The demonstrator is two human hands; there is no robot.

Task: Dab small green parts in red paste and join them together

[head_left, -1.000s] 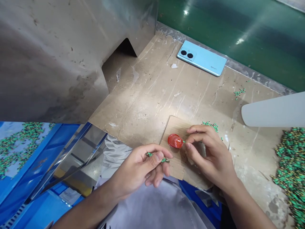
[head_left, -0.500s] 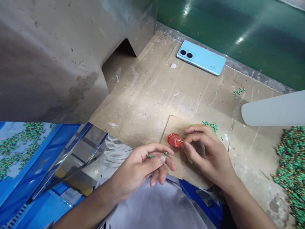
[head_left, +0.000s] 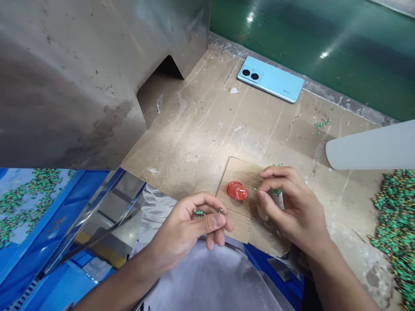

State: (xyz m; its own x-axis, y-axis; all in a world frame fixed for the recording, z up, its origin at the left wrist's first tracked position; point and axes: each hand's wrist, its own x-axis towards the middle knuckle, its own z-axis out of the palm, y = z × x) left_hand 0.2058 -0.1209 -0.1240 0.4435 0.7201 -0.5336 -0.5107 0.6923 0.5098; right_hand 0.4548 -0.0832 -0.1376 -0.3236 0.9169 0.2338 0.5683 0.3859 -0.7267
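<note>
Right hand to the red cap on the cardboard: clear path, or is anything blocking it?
Probably yes. The right hand sits just right of the red cap, with only bare cardboard between them. It already pinches a small green piece, so its fingertips are busy.

We see a scuffed tan counter (head_left: 207, 129) lit from above, a stained grey metal housing (head_left: 74, 77) on its left, a glossy green belt (head_left: 324, 39) with glare along the far edge, blue bins (head_left: 39, 242) lower left
</note>
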